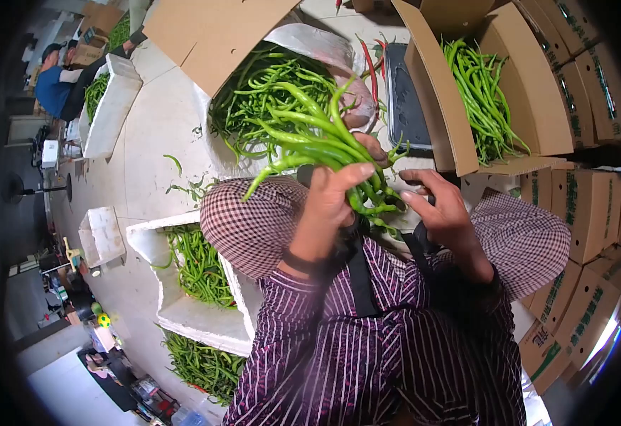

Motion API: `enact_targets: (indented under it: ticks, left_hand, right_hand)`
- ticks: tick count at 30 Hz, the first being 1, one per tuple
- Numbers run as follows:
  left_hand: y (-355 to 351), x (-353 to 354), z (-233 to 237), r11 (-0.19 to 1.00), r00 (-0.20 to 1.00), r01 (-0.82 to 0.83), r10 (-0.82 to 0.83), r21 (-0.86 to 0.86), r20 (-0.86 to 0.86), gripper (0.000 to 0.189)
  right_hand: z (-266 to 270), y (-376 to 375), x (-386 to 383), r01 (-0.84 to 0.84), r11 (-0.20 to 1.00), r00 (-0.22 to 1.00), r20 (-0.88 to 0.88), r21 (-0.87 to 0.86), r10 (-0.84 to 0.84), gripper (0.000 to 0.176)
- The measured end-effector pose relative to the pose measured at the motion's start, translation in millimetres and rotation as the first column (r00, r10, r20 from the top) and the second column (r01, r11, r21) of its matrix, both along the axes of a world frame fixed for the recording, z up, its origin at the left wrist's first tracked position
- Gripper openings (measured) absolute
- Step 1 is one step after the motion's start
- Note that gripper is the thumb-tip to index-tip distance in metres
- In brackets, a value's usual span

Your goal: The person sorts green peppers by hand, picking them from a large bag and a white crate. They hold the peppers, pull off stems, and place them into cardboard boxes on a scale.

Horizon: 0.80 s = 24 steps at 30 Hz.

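Observation:
A bunch of long green peppers (325,138) hangs over my lap, its tips fanned toward the upper left. My left hand (332,192) is closed around the bunch near its stem end, thumb across the top. Just right of the stems, my right hand (435,206) is raised with its thumb and index finger apart, holding nothing that I can see. Beyond the bunch lies a large heap of green peppers (275,85) in a pale sack (310,39). An open cardboard box (531,92) at the upper right holds green peppers (477,99) laid lengthwise.
A black scale-like tray (406,99) and red peppers (369,71) lie left of the box. White foam boxes (204,319) stand at the left, one with peppers. Stacked cartons (587,213) line the right. Another person (62,85) sits at the upper left.

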<state>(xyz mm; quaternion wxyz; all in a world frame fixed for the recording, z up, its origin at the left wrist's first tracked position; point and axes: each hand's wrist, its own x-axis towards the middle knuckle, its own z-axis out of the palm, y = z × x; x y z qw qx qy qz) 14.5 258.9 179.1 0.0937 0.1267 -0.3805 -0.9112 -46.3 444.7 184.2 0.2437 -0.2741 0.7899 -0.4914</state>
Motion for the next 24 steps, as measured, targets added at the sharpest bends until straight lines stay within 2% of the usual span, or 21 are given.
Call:
enact_targets:
  ticks: [1,3,4,5,7,9,11,12,13,15,17,19,20,21,23,24]
  left_hand:
    - [-0.5,-0.2,1.9,1.000,1.000,-0.005,0.005,-0.003,-0.008,0.064]
    - [1.5,-2.1,4.5,0.994,0.999,0.028,-0.030,-0.109,-0.021,0.064]
    - [5.6,-5.2,10.9,0.982,0.999,-0.005,0.012,-0.186,0.036,0.072]
    - [5.3,-5.2,12.4,0.982,0.999,-0.009,0.015,-0.188,0.030,0.072]
    - [4.2,-4.3,14.6,0.986,0.999,0.011,-0.002,-0.168,0.050,0.072]
    - [4.2,-1.7,17.1,0.984,0.999,0.014,-0.007,-0.179,0.041,0.064]
    - [6.9,-2.5,18.6,0.978,0.978,0.029,0.016,-0.209,0.210,0.053]
    - [8.4,-2.8,9.2,0.947,0.977,-0.021,0.088,-0.321,0.193,0.020]
    - [7.4,-4.0,9.0,0.950,0.980,-0.017,0.078,-0.312,0.185,0.020]
    - [2.0,-5.0,9.5,0.815,0.969,0.108,0.043,-0.569,0.245,0.017]
    - [6.0,-5.8,1.8,0.794,0.980,0.053,0.075,-0.606,0.184,0.016]
    - [7.9,-6.0,-2.3,0.538,0.989,-0.073,0.149,-0.840,0.009,0.012]
    - [9.6,-6.4,-0.7,0.597,0.985,-0.057,0.167,-0.800,0.055,0.011]
    - [11.4,-7.0,2.3,0.603,0.986,-0.053,0.159,-0.796,0.055,0.011]
    - [13.9,-7.0,5.2,0.503,0.982,-0.081,0.188,-0.861,0.018,0.013]
    - [13.4,-5.4,0.2,0.469,0.985,-0.084,0.170,-0.879,-0.004,0.019]
  right_hand:
    - [8.2,-0.9,-0.5,0.047,0.999,0.991,0.127,-0.020,-0.044,0.034]
    - [16.3,-6.7,3.3,0.054,0.999,0.995,0.083,0.001,-0.053,0.032]
    - [14.0,-8.7,6.0,0.060,0.998,0.998,-0.023,-0.028,-0.060,0.033]
    - [13.2,-11.2,9.0,0.061,0.996,0.989,-0.128,-0.057,-0.068,0.033]
    - [15.6,-15.4,12.9,0.062,0.997,0.983,-0.170,-0.055,-0.070,0.035]
    - [19.7,-18.4,15.1,0.113,0.992,0.971,-0.203,-0.061,-0.123,0.036]
    - [23.4,-20.0,14.7,0.137,0.990,0.964,-0.225,-0.029,-0.140,0.037]
    - [25.0,-20.2,13.9,0.152,0.987,0.969,-0.190,-0.050,-0.159,0.037]
    - [27.3,-20.3,13.3,0.171,0.983,0.971,-0.156,-0.067,-0.179,0.037]
    - [29.0,-22.9,11.8,0.201,0.975,0.978,-0.040,-0.098,-0.206,0.036]
    - [26.8,-24.2,10.8,0.213,0.967,0.976,-0.004,-0.137,-0.216,0.036]
    - [28.6,-26.7,9.4,0.218,0.967,0.975,-0.012,-0.131,-0.222,0.035]
    - [28.9,-28.1,7.9,0.215,0.961,0.977,0.050,-0.171,-0.210,0.035]
    - [28.9,-29.3,6.7,0.213,0.954,0.975,0.111,-0.211,-0.194,0.034]
    - [28.8,-33.0,5.7,0.237,0.940,0.967,0.157,-0.244,-0.203,0.033]
    - [29.9,-35.3,5.3,0.280,0.916,0.946,0.247,-0.286,-0.212,0.032]
